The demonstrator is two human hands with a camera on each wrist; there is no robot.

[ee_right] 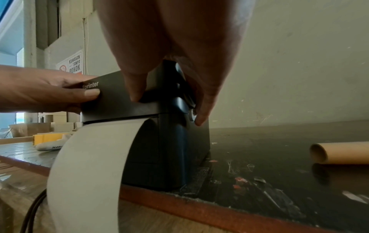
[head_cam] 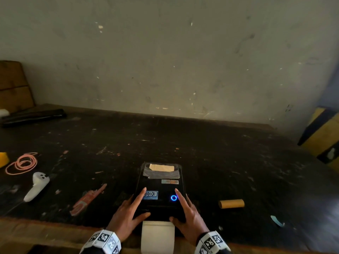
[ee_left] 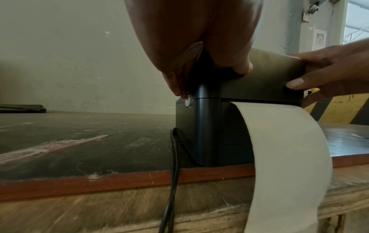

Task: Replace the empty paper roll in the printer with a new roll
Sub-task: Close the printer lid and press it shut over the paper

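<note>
Printer (head_cam: 160, 191) sits at 6 o'clock on the bench (head_cam: 220, 153), at the near edge. Left hand (head_cam: 126, 215) and right hand (head_cam: 189, 215) clasp the lid's front corners: index fingers flat on top, thumbs on the front lip, a lower finger by each side latch button. Paper strip (head_cam: 157, 235) exits the slot and hangs over the edge. Empty core (head_cam: 231, 203) lies at 3 o'clock. Judgement: lid-closing step. Press both corners evenly; keep the strip centred and unpinched; listen for both latches.
</note>
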